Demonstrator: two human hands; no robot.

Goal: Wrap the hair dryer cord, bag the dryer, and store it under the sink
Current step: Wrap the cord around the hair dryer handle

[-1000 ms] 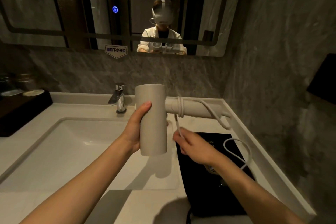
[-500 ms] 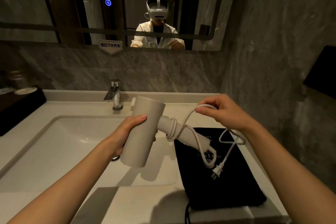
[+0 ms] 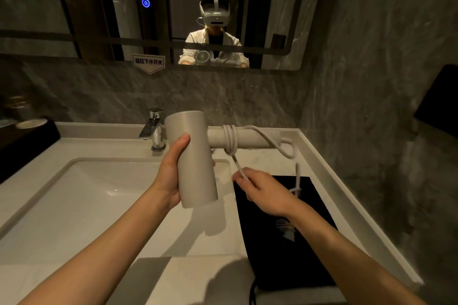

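Observation:
My left hand [image 3: 171, 176] grips the barrel of a beige hair dryer [image 3: 195, 163], held upright over the sink's right side. Its handle sticks out to the right with several turns of white cord [image 3: 230, 140] wound around it. My right hand [image 3: 262, 189] pinches the cord just below the handle. The rest of the cord loops past the handle's end and hangs down, with the plug [image 3: 296, 189] dangling over a black storage bag [image 3: 292, 235] that lies flat on the counter.
A white basin [image 3: 81, 193] with a chrome faucet [image 3: 155, 129] fills the counter's left. A dark tray [image 3: 22, 141] with glasses stands at far left. Grey stone walls close the back and right. A mirror [image 3: 99, 7] hangs above.
My right hand came down from above the handle to below it, carrying the cord around. The dryer swung back upright with its handle level. The free cord is shorter.

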